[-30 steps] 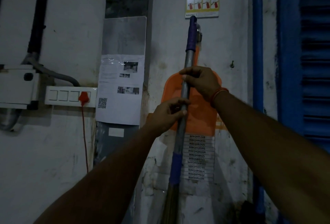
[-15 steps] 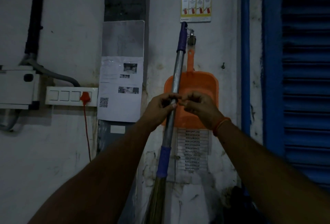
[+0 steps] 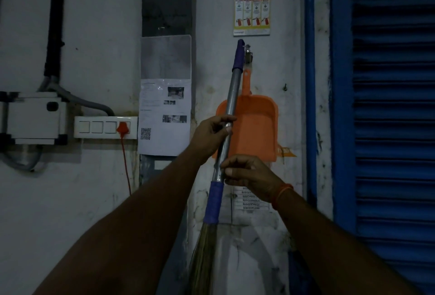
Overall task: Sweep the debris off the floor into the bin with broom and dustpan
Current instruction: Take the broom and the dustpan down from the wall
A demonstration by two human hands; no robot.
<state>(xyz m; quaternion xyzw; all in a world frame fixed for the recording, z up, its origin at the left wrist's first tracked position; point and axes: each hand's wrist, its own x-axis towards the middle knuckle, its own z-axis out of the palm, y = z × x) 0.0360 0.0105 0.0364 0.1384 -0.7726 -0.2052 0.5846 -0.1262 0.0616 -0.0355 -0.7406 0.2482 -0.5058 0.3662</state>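
Observation:
A broom with a metal shaft, purple end grips and straw bristles stands tilted against the wall, its top near a hook. My left hand grips the shaft at mid height. Lower down, just above the blue grip, my right hand has its fingers curled on the shaft. Behind the broom an orange dustpan hangs flat on the wall by its handle. No bin or debris is in view.
A white switch panel with an orange plug and cord sits on the left wall beside a junction box. Papers hang on a grey column. A blue shutter fills the right side. A fire-extinguisher poster hangs above.
My right hand has slid down the shaft, from above my left hand to below it. The broom top has tilted slightly and the view has shifted lower.

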